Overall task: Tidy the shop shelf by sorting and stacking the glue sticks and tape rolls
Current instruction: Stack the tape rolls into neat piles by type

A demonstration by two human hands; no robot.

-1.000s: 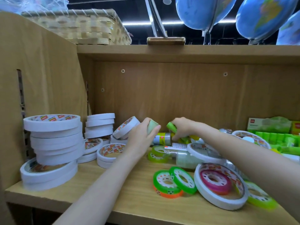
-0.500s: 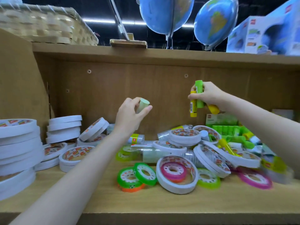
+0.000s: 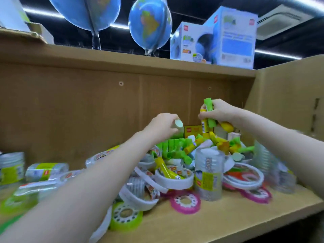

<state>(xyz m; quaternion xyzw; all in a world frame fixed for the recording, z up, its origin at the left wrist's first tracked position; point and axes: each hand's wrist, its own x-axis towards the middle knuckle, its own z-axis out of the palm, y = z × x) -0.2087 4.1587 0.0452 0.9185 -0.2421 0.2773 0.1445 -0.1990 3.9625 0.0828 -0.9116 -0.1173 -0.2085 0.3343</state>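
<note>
Under dark ceiling strip lights, wooden shelf [image 3: 219, 223] (cluttered) carries tape rolls [image 3: 177, 178].

Premises: a stationery shop. Wooden display shelf [image 3: 210, 223] carries heaped tape rolls [image 3: 173, 178] and glue sticks [image 3: 177, 151] in quantity; globes [image 3: 150, 27] and boxed stock [image 3: 228, 37] stand above under strip lighting.

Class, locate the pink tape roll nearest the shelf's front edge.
In the head view, the pink tape roll lies flat right of centre, before the clear tape pack, right of the green tape roll.
</note>
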